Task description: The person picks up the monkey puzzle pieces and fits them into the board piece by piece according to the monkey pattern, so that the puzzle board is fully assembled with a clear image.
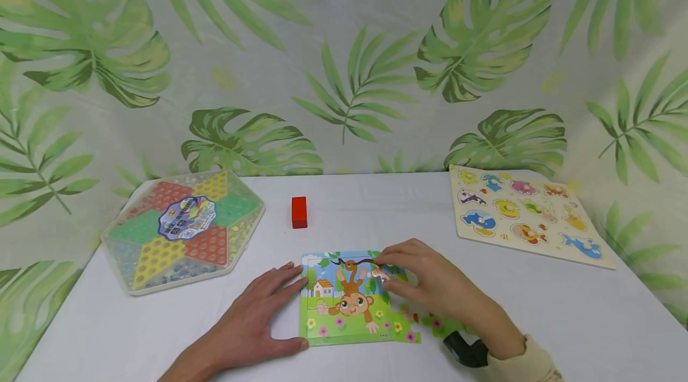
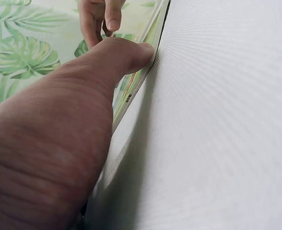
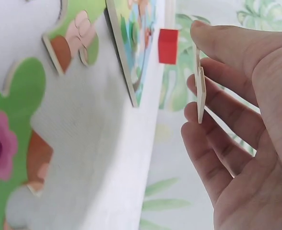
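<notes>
A monkey jigsaw puzzle (image 1: 352,331) lies in its flat board at the front middle of the table. My left hand (image 1: 249,325) rests beside it, fingertips and thumb at the board's left edge. In the left wrist view, the thumb (image 2: 143,55) lies against that edge. Over the puzzle's upper right side, my right hand (image 1: 438,286) pinches a thin wooden puzzle piece (image 3: 201,96) between thumb and fingers. The piece shows edge-on in the right wrist view, its picture hidden. Loose puzzle pieces (image 1: 410,336) with green grass and flowers lie right of the board, partly under the right hand.
A hexagonal Chinese checkers board (image 1: 236,239) lies at the left. Behind the puzzle stands a red block (image 1: 299,213). A wooden peg puzzle board (image 1: 494,236) with sea animals lies at the back right. A leaf-print cloth (image 1: 376,131) hangs behind the table.
</notes>
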`<state>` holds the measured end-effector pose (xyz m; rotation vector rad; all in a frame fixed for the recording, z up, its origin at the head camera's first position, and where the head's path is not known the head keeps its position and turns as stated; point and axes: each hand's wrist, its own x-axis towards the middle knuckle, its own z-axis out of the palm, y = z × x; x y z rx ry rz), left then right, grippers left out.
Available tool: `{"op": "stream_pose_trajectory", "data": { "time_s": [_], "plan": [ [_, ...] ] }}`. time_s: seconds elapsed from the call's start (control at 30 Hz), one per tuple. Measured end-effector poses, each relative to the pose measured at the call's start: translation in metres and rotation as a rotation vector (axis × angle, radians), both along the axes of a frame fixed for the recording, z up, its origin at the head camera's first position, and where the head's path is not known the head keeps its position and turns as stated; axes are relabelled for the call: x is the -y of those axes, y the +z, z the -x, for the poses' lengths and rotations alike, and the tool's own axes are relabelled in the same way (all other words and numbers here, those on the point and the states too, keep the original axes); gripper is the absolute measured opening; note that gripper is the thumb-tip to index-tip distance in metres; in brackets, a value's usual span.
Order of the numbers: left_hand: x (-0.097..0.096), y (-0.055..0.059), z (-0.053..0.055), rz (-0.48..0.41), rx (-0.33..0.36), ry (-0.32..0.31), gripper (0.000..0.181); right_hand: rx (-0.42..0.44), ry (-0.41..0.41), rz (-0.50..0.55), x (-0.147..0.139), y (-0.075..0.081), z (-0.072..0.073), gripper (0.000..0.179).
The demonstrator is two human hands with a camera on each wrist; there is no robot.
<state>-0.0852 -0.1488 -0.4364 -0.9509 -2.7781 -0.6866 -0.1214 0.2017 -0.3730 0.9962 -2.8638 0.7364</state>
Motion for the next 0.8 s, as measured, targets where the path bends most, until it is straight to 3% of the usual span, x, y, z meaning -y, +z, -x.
{"op": "stream_pose_trajectory", "data": {
  "time_s": [0.37,0.67,0.8],
  "plan": [
    [-0.001,0.000,0.000,0.005,0.036,0.012,0.090,0.004,0.047,-0.048,0.015,-0.015,-0.001,0.038],
    [0.001,-0.002,0.000,0.001,-0.047,0.003,0.087,0.020,0.066,-0.081,0.024,-0.022,-0.005,0.035],
    [0.001,-0.001,0.000,0.002,-0.025,0.001,0.087,0.005,0.072,-0.100,0.026,-0.024,-0.006,0.035]
  ]
}}
